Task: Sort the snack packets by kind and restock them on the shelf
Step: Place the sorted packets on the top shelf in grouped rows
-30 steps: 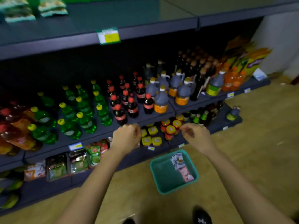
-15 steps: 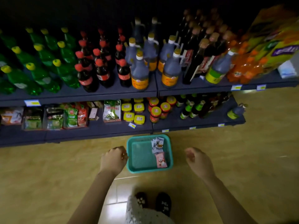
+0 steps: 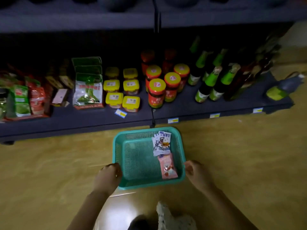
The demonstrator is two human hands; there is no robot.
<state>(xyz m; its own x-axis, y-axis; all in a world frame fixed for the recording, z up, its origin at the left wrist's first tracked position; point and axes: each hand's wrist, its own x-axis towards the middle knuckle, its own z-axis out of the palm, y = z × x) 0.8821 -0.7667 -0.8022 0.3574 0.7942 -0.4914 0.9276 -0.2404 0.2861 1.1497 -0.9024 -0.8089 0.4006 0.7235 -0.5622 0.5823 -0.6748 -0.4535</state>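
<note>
A teal mesh basket [image 3: 132, 165] sits on the floor in front of the bottom shelf [image 3: 216, 105]. Inside it, along the right side, lie a small stack of white-and-blue snack packets [image 3: 162, 143] and a pink snack packet [image 3: 168, 167]. My left hand [image 3: 108, 177] has its fingers curled over the basket's left rim near the front corner. At the right rim my right hand [image 3: 196, 174] has curled fingers against the outside edge; whether they grip it is unclear.
The bottom shelf holds green and red bagged snacks [image 3: 25, 98], a green-white bag [image 3: 88, 90], yellow-lidded tubs [image 3: 122, 92], red jars [image 3: 157, 92] and green-capped bottles [image 3: 211, 80]. A grey bottle [image 3: 282, 88] lies at the shelf's right end. My feet [image 3: 166, 219] stand behind the basket.
The view dropped from the upper shelves to the bottom shelf and floor. Both hands came down and closed in on the basket's two sides.
</note>
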